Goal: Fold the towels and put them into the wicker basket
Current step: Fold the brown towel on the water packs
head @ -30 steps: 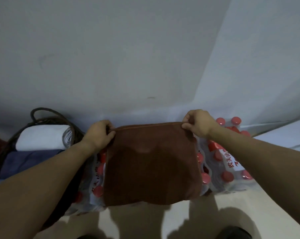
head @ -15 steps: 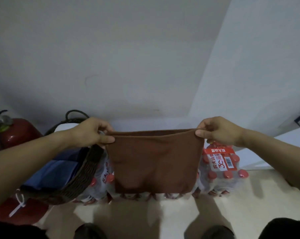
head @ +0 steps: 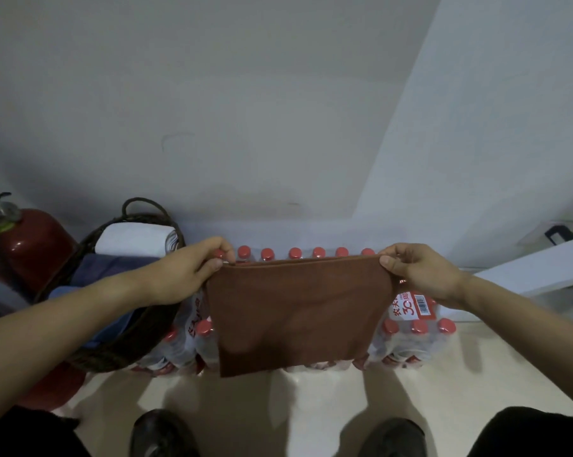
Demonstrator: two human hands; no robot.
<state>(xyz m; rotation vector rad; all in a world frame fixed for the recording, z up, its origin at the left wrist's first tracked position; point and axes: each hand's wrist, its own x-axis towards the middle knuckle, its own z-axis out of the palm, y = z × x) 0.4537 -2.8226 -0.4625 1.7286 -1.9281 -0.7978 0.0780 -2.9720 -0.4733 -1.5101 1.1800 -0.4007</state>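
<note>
At the bottom edge of the frame two dark shoes (head: 392, 435) are seen on a pale, glossy tiled floor (head: 311, 407), with dark trouser legs at both lower corners. Shadows of the arms and cloth are cast across the floor just in front of the shoes.

Above them, in the middle of the frame, a brown rectangular cloth towel (head: 298, 311) is held up in the air and hangs flat, doubled over along its top edge. Its upper left corner is pinched between thumb and curled fingers of the left hand (head: 183, 275), and its upper right corner is pinched the same way by the right hand (head: 420, 275); the top edge is stretched taut between them.

Behind the towel, shrink-wrapped packs of clear plastic water bottles with red caps (head: 413, 334) are stacked on the floor, a row of caps showing just above the towel's top edge and a red-and-white label at the right.

At centre left, a dark brown woven wicker basket with a looped handle (head: 120, 351) rests partly on the bottle packs. Inside it are laid a rolled white towel (head: 133, 240) at the far end, a folded dark navy towel (head: 113, 268) next to it, and a lighter blue towel (head: 117, 324) nearest, partly hidden by the left forearm.

At the far left edge a red fire extinguisher (head: 34, 242) stands beside the basket.

Farthest back, a plain white wall (head: 212, 110) fills the upper frame, meeting a second white wall at a corner in the upper right.
</note>
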